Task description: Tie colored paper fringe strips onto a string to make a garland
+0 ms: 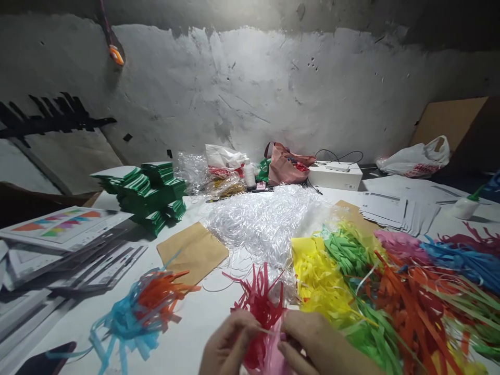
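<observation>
I'm watching the left hand (233,341) pinching a white string (269,331) | right hand (312,338) pinching pink strips (272,354) | red strips (255,299) spreading between and beyond both hands | yellow strips (318,273) lying just beyond the right hand

Through the head view I see the left fingers (242,324) pinching a thin string (269,331) across red strips (255,299), while the right fingers (296,324) grip pink strips (273,354); a white ribbon tangle (261,224) covers the counter (195,325) beyond.
</observation>
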Demonstrator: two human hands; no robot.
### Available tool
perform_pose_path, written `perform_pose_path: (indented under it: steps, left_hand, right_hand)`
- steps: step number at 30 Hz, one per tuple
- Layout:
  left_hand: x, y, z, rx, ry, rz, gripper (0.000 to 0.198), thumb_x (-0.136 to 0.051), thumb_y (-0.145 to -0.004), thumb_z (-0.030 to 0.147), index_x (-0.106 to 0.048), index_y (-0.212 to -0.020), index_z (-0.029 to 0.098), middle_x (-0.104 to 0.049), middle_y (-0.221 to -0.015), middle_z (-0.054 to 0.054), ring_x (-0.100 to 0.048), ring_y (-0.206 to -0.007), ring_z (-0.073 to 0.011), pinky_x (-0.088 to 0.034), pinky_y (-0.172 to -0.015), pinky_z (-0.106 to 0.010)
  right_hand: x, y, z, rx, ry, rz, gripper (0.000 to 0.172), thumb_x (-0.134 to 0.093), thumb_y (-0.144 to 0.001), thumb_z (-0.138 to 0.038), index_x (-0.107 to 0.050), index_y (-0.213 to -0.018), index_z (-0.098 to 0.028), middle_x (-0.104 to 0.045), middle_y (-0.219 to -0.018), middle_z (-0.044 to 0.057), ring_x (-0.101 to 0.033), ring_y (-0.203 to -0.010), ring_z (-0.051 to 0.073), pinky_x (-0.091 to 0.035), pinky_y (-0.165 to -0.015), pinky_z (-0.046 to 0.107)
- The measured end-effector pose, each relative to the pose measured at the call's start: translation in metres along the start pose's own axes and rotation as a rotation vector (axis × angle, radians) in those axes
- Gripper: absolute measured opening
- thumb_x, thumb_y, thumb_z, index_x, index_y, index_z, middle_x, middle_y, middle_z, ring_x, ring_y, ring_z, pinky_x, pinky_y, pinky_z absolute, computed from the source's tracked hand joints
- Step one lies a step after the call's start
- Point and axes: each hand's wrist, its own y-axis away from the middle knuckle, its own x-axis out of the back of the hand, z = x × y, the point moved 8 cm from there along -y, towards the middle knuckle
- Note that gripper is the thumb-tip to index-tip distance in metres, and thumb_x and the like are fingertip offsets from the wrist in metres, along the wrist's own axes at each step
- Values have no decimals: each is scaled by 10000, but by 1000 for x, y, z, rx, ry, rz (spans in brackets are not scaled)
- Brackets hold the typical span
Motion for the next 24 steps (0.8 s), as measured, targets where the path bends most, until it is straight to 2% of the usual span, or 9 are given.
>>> perform_pose_path:
  steps: [4,7,9,11,13,15,18,21,24]
  left_hand:
    - [74,-17,19,-126,102,444,333,-829,-684,548,-714,-710,237,-671,-712,33,-579,-761,-152,-479,-753,-193]
    - [78,-16,35,-206,93,480,313,-833,-690,529,-714,-695,239,-680,-709,33,-596,-755,-157,-492,-742,-206]
    - [45,-11,46,-242,-29,265,237,-785,-782,449,-725,-699,235,-695,-739,6,-621,-752,-176,-507,-702,-232]
    - [5,-2,54,-267,-118,-1,184,-706,-867,374,-748,-750,238,-712,-772,-26,-651,-761,-201,-523,-697,-268]
    - [-18,3,55,-287,-164,-162,182,-640,-912,340,-762,-818,244,-725,-804,-50,-673,-797,-226,-535,-735,-302]
    - [-13,-5,47,-266,-271,-167,209,-570,-945,343,-755,-929,248,-735,-906,-74,-678,-864,-245,-535,-775,-330]
    - [21,-32,16,-162,-576,-60,247,-548,-918,313,-725,-1079,256,-723,-1095,-107,-647,-1016,-289,-509,-863,-396]
    - [45,-51,-15,-109,-702,-71,116,-682,-720,202,-767,-792,233,-746,-983,-104,-643,-979,-328,-491,-882,-441]
    - [51,-49,-20,-105,-724,-85,97,-652,-725,176,-719,-670,219,-737,-858,-84,-650,-854,-295,-509,-791,-396]
  right_hand:
    - [74,29,51,-214,236,86,200,-502,-840,-110,-543,-675,-215,-598,-687,10,-506,-582,156,-362,-531,269]
    - [118,47,59,-217,451,318,161,-580,-766,-100,-675,-814,-221,-668,-945,100,-613,-852,266,-489,-773,412]
    - [104,42,42,-140,387,321,422,-616,-816,-146,-640,-1228,-237,-611,-1289,134,-559,-1178,329,-437,-993,495]
    - [63,26,17,-44,247,186,592,-667,-874,-307,-483,-1432,-230,-566,-1397,142,-508,-1277,346,-447,-1008,482]
    - [21,11,-8,78,54,63,331,-521,-975,-362,-615,-1248,-200,-707,-1152,123,-647,-1051,278,-521,-854,381]
    - [-3,1,-14,88,-98,40,368,-345,-1044,-368,-660,-944,-206,-731,-873,66,-671,-798,202,-507,-708,299]
    - [-6,-4,4,0,-110,117,468,-281,-1058,-438,-540,-741,-212,-661,-722,31,-606,-669,171,-435,-621,272]
    - [-2,-6,20,-19,-69,140,495,-252,-1054,-489,-454,-691,-219,-601,-662,17,-556,-617,165,-392,-583,272]
    - [-4,-7,23,24,-39,127,506,-220,-1055,-496,-441,-691,-223,-586,-643,16,-554,-595,165,-390,-565,271]
